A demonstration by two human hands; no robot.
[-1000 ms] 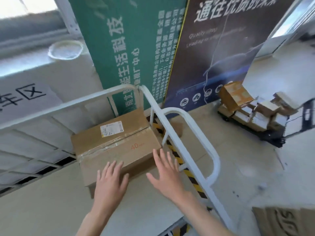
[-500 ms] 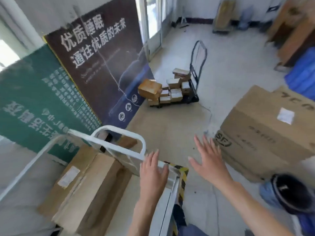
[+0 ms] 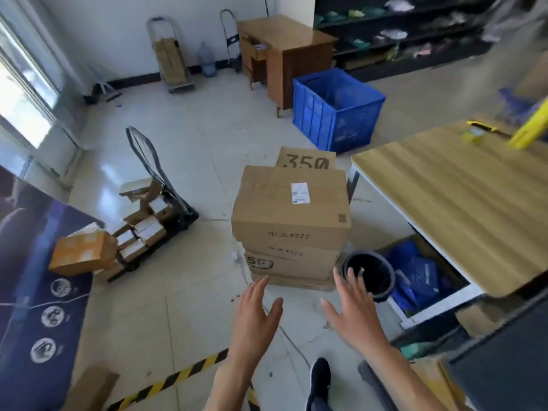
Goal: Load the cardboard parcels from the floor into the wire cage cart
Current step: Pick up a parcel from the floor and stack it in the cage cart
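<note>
A stack of several cardboard parcels [image 3: 290, 221] stands on the floor straight ahead, the top one carrying a white label. My left hand [image 3: 256, 311] and my right hand [image 3: 353, 304] are both stretched out toward the stack's base with straight, spread fingers, holding nothing and a short way from the boxes. The wire cage cart is out of view. A corner of another cardboard parcel [image 3: 92, 387] shows at the bottom left.
A black bin [image 3: 369, 274] stands just right of the stack, beside a wooden table [image 3: 462, 197]. A hand trolley [image 3: 154, 209] loaded with small boxes is to the left. A blue crate [image 3: 338, 108] and a desk lie behind. Yellow-black floor tape [image 3: 166, 381] runs near my feet.
My view has swung right, away from the cage cart and its loaded box, to the parcel stack on the floor. Both hands left the cart and now reach toward the stack.
</note>
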